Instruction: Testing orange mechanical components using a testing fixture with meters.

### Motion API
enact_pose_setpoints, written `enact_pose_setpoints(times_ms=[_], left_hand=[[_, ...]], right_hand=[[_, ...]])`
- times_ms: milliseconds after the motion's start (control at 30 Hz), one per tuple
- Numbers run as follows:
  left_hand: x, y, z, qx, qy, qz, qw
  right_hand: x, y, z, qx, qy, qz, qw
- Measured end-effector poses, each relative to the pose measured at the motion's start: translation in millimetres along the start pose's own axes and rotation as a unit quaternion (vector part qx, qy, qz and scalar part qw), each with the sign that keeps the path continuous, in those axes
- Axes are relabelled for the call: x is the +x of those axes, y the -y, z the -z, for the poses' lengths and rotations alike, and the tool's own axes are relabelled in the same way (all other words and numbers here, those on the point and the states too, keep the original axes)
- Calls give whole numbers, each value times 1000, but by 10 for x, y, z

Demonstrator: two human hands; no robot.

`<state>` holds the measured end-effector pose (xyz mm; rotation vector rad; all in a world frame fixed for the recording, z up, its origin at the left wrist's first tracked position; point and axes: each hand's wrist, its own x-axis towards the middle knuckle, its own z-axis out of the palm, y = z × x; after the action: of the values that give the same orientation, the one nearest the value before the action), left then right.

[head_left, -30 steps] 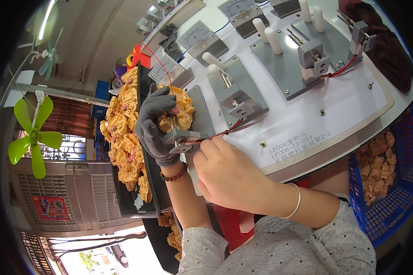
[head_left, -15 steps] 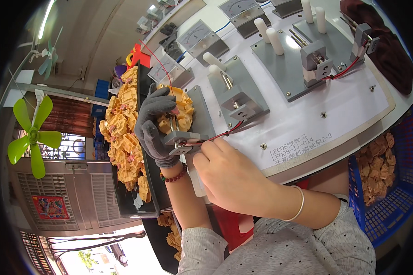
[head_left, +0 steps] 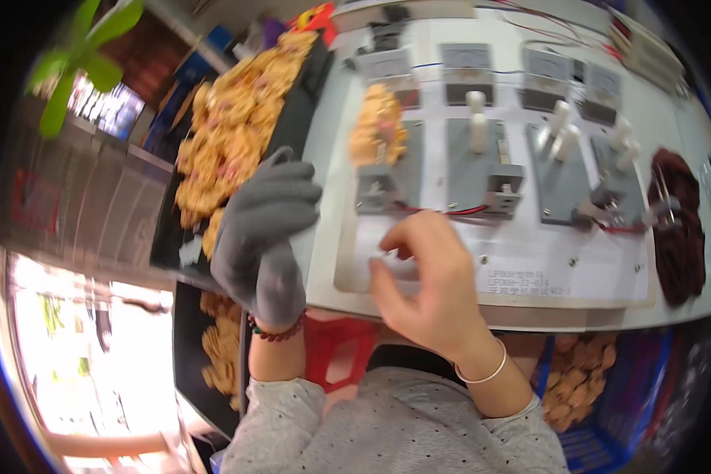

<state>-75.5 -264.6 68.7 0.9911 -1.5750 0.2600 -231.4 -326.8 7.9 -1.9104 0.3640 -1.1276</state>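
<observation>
My left hand (head_left: 265, 229), in a grey glove, is off the board's left edge beside the black tray. Its fingers are loosely bent and apart from the thumb, and nothing shows in them. My bare right hand (head_left: 434, 288) hangs over the board's near left part, thumb and forefinger apart around a small toggle switch (head_left: 387, 253); contact cannot be made out. Beyond it, a yellow plastic part (head_left: 378, 126) sits on the leftmost grey test fixture (head_left: 379, 189), against its metal pins. Red and black wires (head_left: 426, 210) run from that fixture to the neighbouring one.
A black tray (head_left: 304, 95) heaped with yellow parts (head_left: 233, 118) stands at the left. More test fixtures (head_left: 561, 178) with white posts and several meters (head_left: 466, 67) fill the board. A dark brown cloth (head_left: 675, 229) lies at right; a blue basket (head_left: 620, 426) of parts is below.
My left hand has let go of the yellow part and moved back toward me. My right hand has opened and shifted to the near-left switch. The view has turned and is blurred.
</observation>
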Motion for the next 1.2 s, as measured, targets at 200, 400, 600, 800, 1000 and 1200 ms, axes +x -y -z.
enact_pose_setpoints(times_ms=[200, 400, 600, 800, 1000, 1200], left_hand=[[-827, -302, 1363, 490, -150, -105, 852], [-2758, -167, 3628, 553, -179, 511, 633], [-3869, -38, 3506, 338, 148, 817, 443], [-3973, 40, 3630, 418, 98, 813, 393], [-3404, 86, 3583, 528, 165, 794, 251], [-3858, 60, 3649, 604, 281, 687, 292]], right_hand=[[-151, 29, 253, 18, -247, 79, 966], [-112, 75, 430, -125, -167, 41, 977], [-203, -90, 591, -78, -107, -75, 988], [-174, -138, 658, -48, -112, -28, 992], [-331, -242, 821, -65, -140, -11, 988], [-321, -191, 815, -16, -116, 4, 993]])
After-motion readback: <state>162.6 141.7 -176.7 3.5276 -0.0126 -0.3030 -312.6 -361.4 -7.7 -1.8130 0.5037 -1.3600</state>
